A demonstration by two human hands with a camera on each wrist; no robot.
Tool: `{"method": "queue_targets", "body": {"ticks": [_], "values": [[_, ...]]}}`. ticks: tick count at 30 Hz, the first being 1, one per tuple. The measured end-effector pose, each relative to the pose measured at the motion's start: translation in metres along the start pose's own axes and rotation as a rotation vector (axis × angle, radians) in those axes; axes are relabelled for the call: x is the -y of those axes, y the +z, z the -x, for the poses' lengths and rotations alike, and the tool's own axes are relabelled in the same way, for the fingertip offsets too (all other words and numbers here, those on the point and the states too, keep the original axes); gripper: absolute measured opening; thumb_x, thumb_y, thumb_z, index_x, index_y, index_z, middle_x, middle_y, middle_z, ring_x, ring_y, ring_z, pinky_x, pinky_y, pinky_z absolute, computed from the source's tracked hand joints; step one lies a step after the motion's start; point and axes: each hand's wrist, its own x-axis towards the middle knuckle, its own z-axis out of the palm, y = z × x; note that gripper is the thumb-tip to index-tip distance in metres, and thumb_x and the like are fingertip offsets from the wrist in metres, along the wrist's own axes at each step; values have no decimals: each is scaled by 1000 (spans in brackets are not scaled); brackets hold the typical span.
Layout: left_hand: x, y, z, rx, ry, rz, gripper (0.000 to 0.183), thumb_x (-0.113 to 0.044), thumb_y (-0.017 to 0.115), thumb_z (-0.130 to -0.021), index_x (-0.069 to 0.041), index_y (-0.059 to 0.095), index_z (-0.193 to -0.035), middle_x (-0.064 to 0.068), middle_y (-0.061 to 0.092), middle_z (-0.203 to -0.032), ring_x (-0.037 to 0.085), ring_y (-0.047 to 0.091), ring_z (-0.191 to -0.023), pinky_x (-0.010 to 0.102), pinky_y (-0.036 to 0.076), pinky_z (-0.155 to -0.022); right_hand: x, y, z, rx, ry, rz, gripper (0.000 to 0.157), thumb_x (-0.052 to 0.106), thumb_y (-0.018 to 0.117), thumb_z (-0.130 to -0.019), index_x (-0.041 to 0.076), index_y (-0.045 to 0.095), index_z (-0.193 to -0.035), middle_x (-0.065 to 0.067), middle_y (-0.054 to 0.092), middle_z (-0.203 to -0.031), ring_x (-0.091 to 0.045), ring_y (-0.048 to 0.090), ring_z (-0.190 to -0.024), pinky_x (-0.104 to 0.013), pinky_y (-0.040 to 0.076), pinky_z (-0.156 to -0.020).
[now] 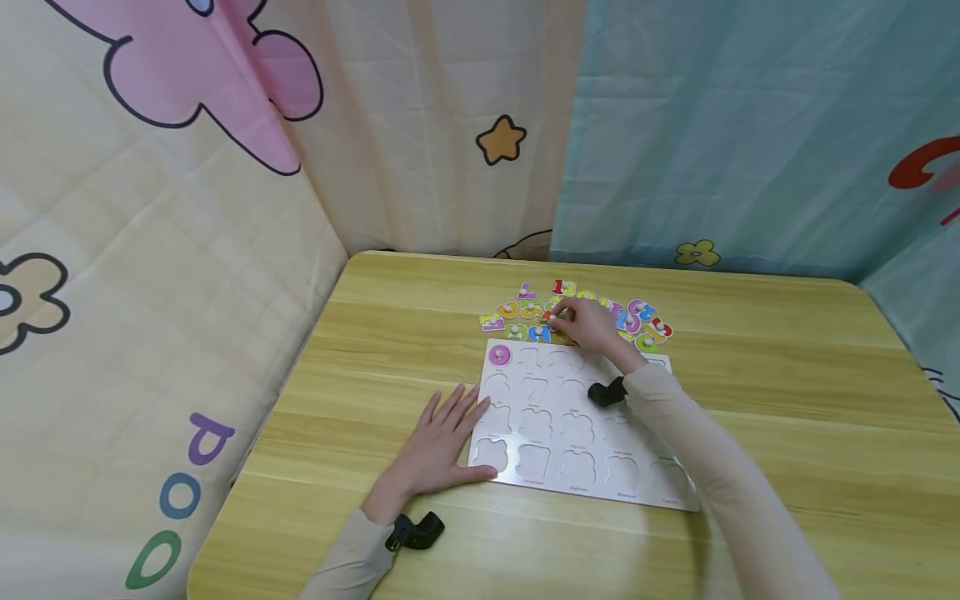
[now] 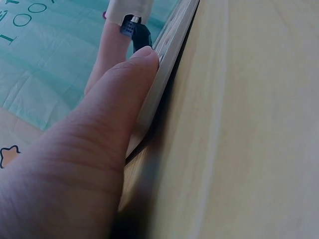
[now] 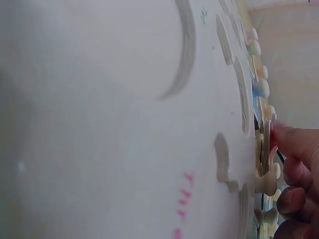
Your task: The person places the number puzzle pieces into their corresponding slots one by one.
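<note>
A white number puzzle board [image 1: 555, 429] with cut-out recesses lies on the table. A round pink piece [image 1: 500, 355] sits in its upper left recess. My left hand [image 1: 435, 446] is spread flat by the board's left edge; in the left wrist view the thumb [image 2: 134, 74] presses on that edge. Above the board's far edge, my right hand [image 1: 588, 323] pinches a small red-orange number piece [image 1: 548, 317] among the loose pieces. In the right wrist view the thumb and fingers [image 3: 294, 142] close on its edge; its digit is hidden.
Several colourful knobbed number pieces [image 1: 633, 315] lie in a cluster beyond the board, on the wooden table [image 1: 787, 400]. Patterned curtains [image 1: 427, 125] hang behind and at the sides. A black wrist camera [image 1: 607, 392] on the right wrist hangs over the board.
</note>
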Motion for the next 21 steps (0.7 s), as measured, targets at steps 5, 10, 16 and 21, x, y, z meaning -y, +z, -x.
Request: {"method": "queue_targets", "body": {"ticks": [5, 10, 16, 21], "values": [[0, 0, 1, -4, 1, 2, 98, -79, 38, -81, -16, 18, -153, 6, 11, -158, 26, 3, -143, 49, -2, -112, 2, 2, 5, -53, 25, -82, 24, 33, 66, -90, 10, 65, -98, -4, 53, -69, -20, 46, -56, -30, 32, -49], [0, 0, 2, -1, -4, 5, 98, -79, 38, -81, -16, 18, -153, 6, 11, -158, 26, 2, -143, 49, -2, -112, 17, 6, 15, -13, -23, -110, 25, 32, 70, -86, 9, 63, -90, -3, 54, -71, -20, 46, -59, -30, 33, -51], [1, 0, 1, -3, -2, 12, 98, -79, 38, -81, -15, 19, -153, 6, 11, -158, 26, 3, -143, 49, -1, -112, 35, 18, 27, 113, -45, -106, 24, 32, 73, -84, 11, 61, -81, -1, 52, -65, -17, 46, -58, -28, 32, -52], [0, 0, 0, 1, -3, 7, 98, -79, 38, -81, -16, 18, -153, 5, 11, -158, 26, 3, -143, 49, -1, -112, 41, 26, 35, 134, -42, -49, 26, 35, 73, -83, 13, 60, -78, 1, 50, -62, -15, 45, -55, -27, 30, -50]]}}
